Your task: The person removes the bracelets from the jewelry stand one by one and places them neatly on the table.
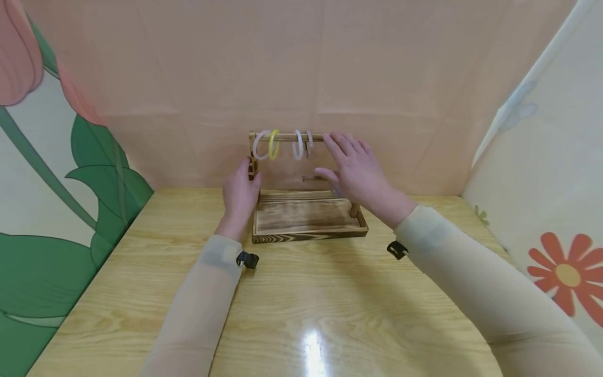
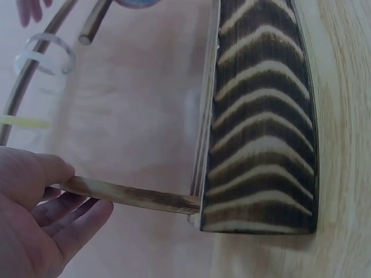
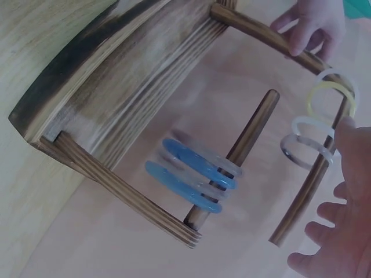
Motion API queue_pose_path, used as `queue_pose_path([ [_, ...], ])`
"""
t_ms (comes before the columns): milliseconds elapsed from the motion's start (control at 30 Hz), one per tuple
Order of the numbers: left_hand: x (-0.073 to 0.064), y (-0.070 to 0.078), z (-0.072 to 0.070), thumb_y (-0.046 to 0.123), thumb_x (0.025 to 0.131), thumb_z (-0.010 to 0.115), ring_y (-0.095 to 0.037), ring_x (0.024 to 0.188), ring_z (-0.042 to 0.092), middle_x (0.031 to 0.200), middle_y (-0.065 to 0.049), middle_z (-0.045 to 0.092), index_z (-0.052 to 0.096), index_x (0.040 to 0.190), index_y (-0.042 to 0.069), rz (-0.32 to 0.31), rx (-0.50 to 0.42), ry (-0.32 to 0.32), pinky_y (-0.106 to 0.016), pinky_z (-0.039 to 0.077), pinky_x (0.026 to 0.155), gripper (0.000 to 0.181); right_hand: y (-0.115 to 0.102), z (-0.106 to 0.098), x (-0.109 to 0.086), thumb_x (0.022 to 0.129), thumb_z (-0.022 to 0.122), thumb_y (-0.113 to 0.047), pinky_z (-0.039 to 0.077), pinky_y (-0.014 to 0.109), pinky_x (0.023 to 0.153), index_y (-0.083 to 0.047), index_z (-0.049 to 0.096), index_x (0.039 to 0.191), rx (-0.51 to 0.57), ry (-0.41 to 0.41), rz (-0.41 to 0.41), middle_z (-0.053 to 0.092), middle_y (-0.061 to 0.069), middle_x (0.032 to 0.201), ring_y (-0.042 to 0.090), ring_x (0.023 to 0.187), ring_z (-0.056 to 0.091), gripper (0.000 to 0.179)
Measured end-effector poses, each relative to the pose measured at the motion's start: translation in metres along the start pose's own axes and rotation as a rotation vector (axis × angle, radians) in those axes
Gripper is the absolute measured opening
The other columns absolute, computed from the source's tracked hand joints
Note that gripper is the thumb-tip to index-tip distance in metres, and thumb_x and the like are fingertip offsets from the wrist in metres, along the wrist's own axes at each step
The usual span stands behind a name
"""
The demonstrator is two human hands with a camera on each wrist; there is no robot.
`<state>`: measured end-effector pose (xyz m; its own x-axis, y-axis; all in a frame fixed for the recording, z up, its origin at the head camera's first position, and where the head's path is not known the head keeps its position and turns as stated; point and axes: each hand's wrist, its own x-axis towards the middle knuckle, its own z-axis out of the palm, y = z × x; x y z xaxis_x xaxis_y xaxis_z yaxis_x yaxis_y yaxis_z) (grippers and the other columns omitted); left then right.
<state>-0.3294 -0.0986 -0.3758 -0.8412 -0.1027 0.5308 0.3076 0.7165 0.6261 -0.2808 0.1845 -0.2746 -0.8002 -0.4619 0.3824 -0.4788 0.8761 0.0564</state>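
A brown wooden bracelet rack with a tray base (image 1: 308, 237) stands on the table. My left hand (image 1: 240, 195) grips its left post (image 2: 139, 197), thumb on one side and fingers on the other. From that post the top bar (image 1: 286, 137) runs right, carrying a yellow bracelet (image 1: 270, 149) and several pale or clear ones. My right hand (image 1: 365, 175) is at the bar's right end, fingers extended and thumb apart; whether they touch it I cannot tell. Below, blue bracelets (image 3: 184, 188) and clear ones hang on a shorter bar (image 3: 255, 130), mostly hidden in the head view.
The light wood table (image 1: 292, 293) reaches from the rack towards me. Behind it hangs a plain pinkish cloth (image 1: 377, 68). Flower-print panels stand left (image 1: 33, 277) and right (image 1: 532, 173). Both sleeves have black clips (image 1: 397, 250) at the wrists.
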Motion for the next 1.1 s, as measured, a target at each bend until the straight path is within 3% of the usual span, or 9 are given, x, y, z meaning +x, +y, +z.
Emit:
queue_pose_path([
  [600,0.0035,-0.0018,-0.0023,0.015,0.108,0.072,-0.045,0.109,0.075,0.128,-0.025,0.075,0.061,0.15,-0.002,0.004,0.006,-0.001,-0.058,0.061,0.096,0.047,0.0001,0.0039,-0.0022,0.112,0.061,-0.052,0.024,0.063,0.131,-0.005,0.029,0.174,0.011,0.013,-0.018,0.035,0.022,0.175,0.045,0.158,0.037,0.084],
  [1100,0.0022,0.0051,0.0036,0.014,0.108,0.074,-0.046,0.109,0.074,0.125,-0.025,0.076,0.064,0.144,-0.004,0.019,0.057,0.048,-0.057,0.061,0.093,0.041,0.004,-0.0005,0.0005,0.112,0.063,-0.049,0.024,0.065,0.131,-0.003,0.028,0.174,0.051,-0.032,0.002,0.032,0.023,0.175,0.047,0.159,0.033,0.084],
])
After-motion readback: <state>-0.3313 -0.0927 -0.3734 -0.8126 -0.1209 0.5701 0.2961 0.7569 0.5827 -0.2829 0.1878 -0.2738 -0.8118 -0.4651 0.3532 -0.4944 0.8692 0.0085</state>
